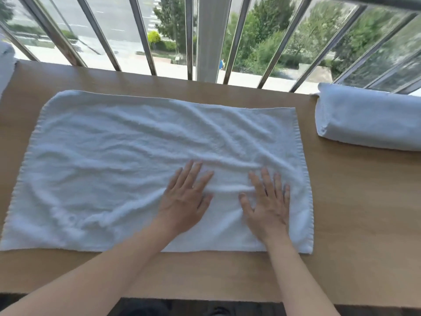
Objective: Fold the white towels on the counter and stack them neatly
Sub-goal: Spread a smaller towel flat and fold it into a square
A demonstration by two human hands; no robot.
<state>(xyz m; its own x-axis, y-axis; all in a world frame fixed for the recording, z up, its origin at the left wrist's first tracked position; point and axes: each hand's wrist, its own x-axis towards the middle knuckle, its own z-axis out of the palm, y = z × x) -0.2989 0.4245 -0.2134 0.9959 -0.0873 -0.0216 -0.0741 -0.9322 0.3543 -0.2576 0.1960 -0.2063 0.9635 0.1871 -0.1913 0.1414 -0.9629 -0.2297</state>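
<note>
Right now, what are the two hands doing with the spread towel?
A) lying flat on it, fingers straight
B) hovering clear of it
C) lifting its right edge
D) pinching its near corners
A: the left hand and the right hand both lie palm-down with straight fingers on the right part of the towel, which is spread open and not yet folded on the counter.

Left hand (185, 201), right hand (267, 210) and 2 forearms (109, 267) are bare.
</note>
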